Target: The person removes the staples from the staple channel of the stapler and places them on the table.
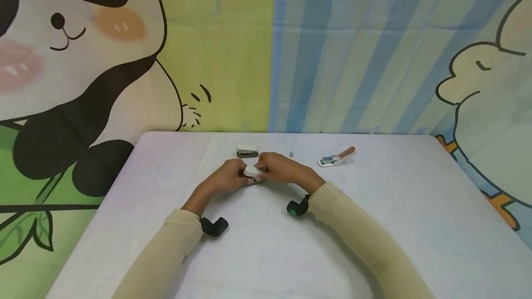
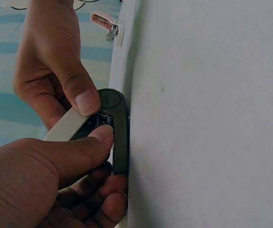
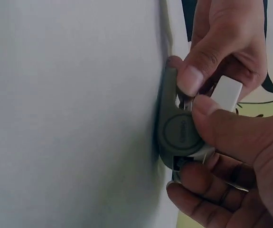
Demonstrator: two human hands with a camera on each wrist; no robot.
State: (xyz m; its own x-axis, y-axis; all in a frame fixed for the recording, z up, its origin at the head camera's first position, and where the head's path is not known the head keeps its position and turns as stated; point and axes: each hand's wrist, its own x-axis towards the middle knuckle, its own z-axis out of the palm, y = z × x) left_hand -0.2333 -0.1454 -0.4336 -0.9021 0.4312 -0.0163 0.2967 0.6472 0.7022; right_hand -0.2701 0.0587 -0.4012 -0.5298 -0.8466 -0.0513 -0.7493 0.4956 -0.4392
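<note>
Both hands hold one stapler [image 1: 251,171] with a white top arm and a dark grey-green base, just above or on the table. Its top arm is swung up from the base [image 2: 121,147]. My left hand [image 1: 229,176] grips the base, its thumb pressed into the gap between the two arms. My right hand [image 1: 279,168] pinches the stapler around its round hinge [image 3: 181,132], fingers curled at the hinge end. Much of the inside of the stapler is covered by the thumbs.
Behind the hands stands another white and grey stapler [image 1: 247,151]. A small grey block [image 1: 291,154], perhaps staples, lies right of it. Farther right is a pink and white stapler [image 1: 337,157], opened up. A printed cloth [image 1: 316,59] hangs behind the white table [image 1: 257,253].
</note>
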